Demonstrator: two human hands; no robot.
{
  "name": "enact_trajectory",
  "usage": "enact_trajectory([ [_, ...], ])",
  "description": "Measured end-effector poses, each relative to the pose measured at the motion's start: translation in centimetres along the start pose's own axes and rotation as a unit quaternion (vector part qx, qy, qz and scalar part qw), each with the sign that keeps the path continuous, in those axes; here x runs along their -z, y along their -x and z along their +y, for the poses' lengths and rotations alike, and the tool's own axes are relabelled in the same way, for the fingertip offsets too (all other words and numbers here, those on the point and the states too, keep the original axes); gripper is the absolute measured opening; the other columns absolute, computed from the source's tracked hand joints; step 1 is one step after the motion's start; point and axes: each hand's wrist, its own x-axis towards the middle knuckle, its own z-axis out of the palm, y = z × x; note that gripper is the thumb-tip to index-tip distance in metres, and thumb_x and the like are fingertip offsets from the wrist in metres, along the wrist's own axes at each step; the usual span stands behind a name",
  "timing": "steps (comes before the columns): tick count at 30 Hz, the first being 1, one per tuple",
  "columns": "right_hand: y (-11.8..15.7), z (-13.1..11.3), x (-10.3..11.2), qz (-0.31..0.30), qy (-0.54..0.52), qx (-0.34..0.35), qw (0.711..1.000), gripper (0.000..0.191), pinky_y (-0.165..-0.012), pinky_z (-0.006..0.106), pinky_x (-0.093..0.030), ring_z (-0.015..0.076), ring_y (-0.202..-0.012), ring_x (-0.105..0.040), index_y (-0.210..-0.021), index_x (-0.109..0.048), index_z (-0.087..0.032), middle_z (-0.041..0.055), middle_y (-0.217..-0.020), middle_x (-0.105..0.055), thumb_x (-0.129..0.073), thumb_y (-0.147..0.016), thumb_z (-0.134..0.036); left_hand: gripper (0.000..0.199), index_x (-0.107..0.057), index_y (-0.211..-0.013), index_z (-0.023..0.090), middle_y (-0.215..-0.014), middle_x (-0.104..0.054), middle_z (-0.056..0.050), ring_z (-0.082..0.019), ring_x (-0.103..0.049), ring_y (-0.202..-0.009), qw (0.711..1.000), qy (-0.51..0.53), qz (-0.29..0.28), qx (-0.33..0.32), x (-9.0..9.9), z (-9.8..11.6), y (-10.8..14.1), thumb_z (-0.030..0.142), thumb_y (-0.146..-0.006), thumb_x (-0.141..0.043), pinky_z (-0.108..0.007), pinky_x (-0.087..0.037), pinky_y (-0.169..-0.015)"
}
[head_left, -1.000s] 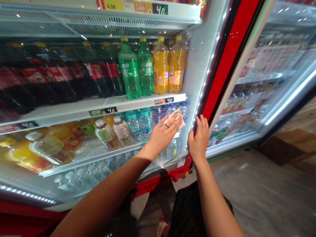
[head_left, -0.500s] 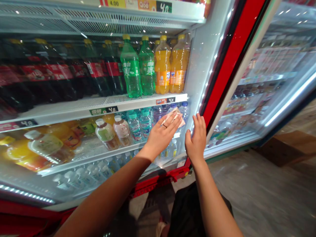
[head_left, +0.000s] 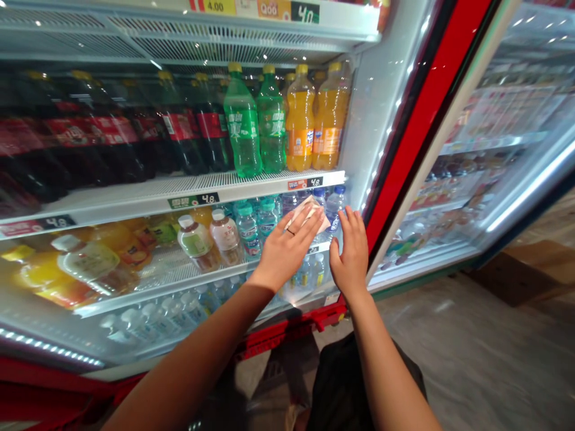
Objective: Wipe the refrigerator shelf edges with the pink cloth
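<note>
My left hand point(head_left: 290, 242), with a dark ring on one finger, lies over a crumpled pale cloth or tissue point(head_left: 318, 216) and presses it flat against the cooler's glass. To its right, my right hand point(head_left: 351, 251) has its fingers extended, holds nothing and rests at or close to the glass near the red frame point(head_left: 404, 131). A gap separates the two hands. Behind the glass, a blue-capped bottle point(head_left: 336, 200) shows just above my right hand. Whether the right palm touches the glass cannot be seen.
Behind the glass, shelves hold dark cola bottles point(head_left: 179, 129), green bottles point(head_left: 242, 126), orange bottles point(head_left: 300, 120) and tea bottles point(head_left: 197, 239). Another lit cooler point(head_left: 467, 143) is at the right. A cardboard box point(head_left: 525, 269) lies on the floor. The red bottom frame point(head_left: 278, 335) runs below.
My left hand and the cloth have shifted slightly left across the glass. My right hand has also moved a little left. The view has shifted slightly.
</note>
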Motion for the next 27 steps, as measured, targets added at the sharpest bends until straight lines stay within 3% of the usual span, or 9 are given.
enact_trajectory([
  [7,0.0,-0.7,-0.1,0.002,-0.005,0.008,1.0,0.076,-0.132,0.066,-0.038,0.0296,-0.166,-0.034,-0.174,-0.022,-0.033,0.0097,-0.173,-0.046,-0.043,-0.104,-0.014,0.065,-0.047,-0.165,0.016,-0.173,-0.047,0.001,-0.017,-0.038,-0.163,0.999,-0.038,0.028,-0.022,-0.5,-0.5,2.1,0.009,-0.101,-0.051,-0.036,-0.022,-0.14],
  [15,0.0,-0.7,-0.2,-0.012,0.001,-0.002,1.0,0.081,-0.131,0.067,-0.039,0.0315,-0.166,-0.035,-0.175,-0.02,-0.033,0.01,-0.173,-0.045,-0.044,-0.101,-0.013,0.082,-0.026,-0.174,0.017,-0.175,-0.044,-0.003,-0.018,-0.031,-0.167,0.999,0.019,-0.024,0.008,-0.2,-0.4,1.9,0.006,-0.097,-0.049,-0.041,-0.025,-0.139],
  [20,0.1,-0.7,-0.3,-0.012,-0.004,0.003,1.0,0.081,-0.131,0.066,-0.039,0.031,-0.166,-0.035,-0.175,-0.02,-0.033,0.009,-0.174,-0.044,-0.044,-0.1,-0.012,0.082,-0.025,-0.174,0.014,-0.176,-0.042,-0.004,-0.018,-0.03,-0.167,1.0,0.012,-0.028,0.004,-0.4,-0.2,2.2,0.006,-0.097,-0.051,-0.037,-0.023,-0.14],
  [27,0.0,-0.7,-0.3,-0.001,-0.015,0.008,1.0,0.08,-0.132,0.065,-0.037,0.0293,-0.166,-0.034,-0.175,-0.021,-0.035,0.0076,-0.175,-0.044,-0.045,-0.102,-0.012,0.081,-0.028,-0.173,0.016,-0.176,-0.041,-0.002,-0.017,-0.029,-0.168,1.0,0.001,-0.007,0.004,0.1,-1.3,3.7,0.005,-0.097,-0.052,-0.037,-0.011,-0.142],
])
